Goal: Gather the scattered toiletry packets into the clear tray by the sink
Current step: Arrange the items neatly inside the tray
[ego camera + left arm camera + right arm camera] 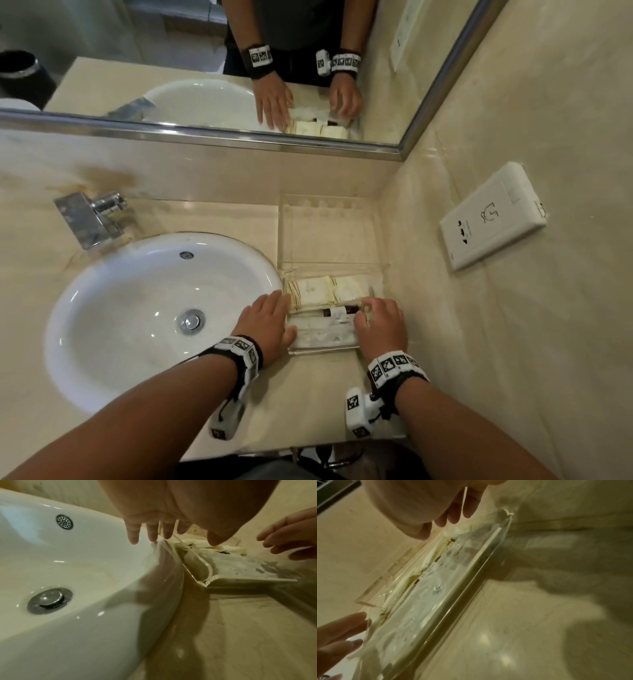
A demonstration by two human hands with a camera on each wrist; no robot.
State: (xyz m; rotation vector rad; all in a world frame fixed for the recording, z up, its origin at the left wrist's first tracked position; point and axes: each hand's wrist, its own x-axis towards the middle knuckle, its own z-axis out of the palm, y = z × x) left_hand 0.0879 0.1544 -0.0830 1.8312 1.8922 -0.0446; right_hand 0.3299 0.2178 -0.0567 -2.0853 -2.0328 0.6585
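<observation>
The clear tray [329,233] lies on the counter right of the sink, its far half bare. Its near half holds cream packets [313,291], a small dark bottle [342,311] and white packets [325,337]. My left hand [274,305] lies flat with straight fingers against the tray's left wall [208,573], holding nothing. My right hand [373,315] rests over the tray's right end with relaxed fingers [469,505] above the packets [419,601]; nothing is pinched. No loose packet shows on the counter.
The white sink [137,308] touches the tray's left side, with the chrome faucet [89,216] behind it. A mirror runs along the back wall. A white socket panel [493,216] sits on the right wall, close beside the tray. Bare counter [308,394] lies in front.
</observation>
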